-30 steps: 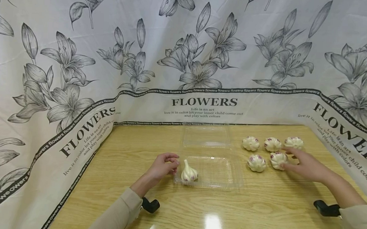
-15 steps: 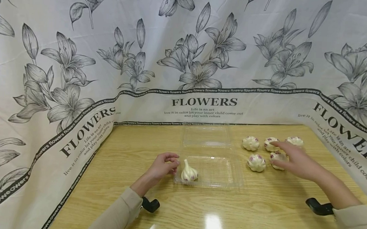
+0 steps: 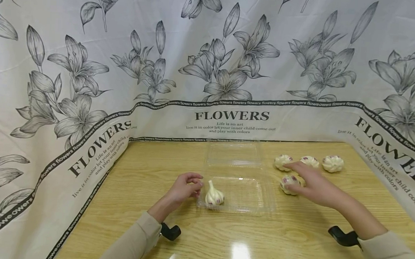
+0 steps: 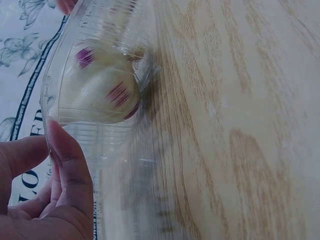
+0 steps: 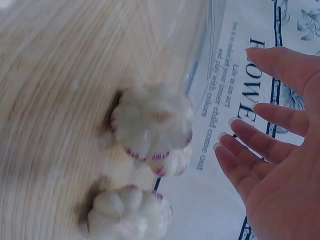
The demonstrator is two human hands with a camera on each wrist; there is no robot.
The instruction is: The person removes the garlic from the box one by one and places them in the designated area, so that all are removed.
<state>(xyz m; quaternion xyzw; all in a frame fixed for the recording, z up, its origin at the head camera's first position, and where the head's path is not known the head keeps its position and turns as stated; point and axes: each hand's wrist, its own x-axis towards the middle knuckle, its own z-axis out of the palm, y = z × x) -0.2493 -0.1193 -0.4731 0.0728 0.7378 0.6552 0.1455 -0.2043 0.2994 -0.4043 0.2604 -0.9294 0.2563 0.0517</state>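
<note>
A clear plastic clamshell container [image 3: 248, 194] lies opened out on the table, its lid [image 3: 234, 154] toward the back. One garlic bulb [image 3: 214, 195] with a stem sits at the container's left end. My left hand [image 3: 187, 186] pinches the container's left rim between thumb and fingers, as the left wrist view shows. My right hand [image 3: 318, 186] is over the loose garlic, fingers spread, thumb across the front left bulb [image 3: 289, 184] and fingertips near the back left bulb [image 3: 282, 161]. In the right wrist view, the right hand [image 5: 275, 155] holds nothing. It hides part of the group.
Two more garlic bulbs stand along the back: a middle bulb [image 3: 310, 161] partly covered by the hand, and a right bulb [image 3: 333, 164]. The wooden table [image 3: 216, 239] is bordered by a flower-printed cloth [image 3: 229, 123] at the back and sides.
My right hand has moved left across the garlic, from the front right bulb to the two left ones. The back right bulb is uncovered now. My left hand stays at the rim.
</note>
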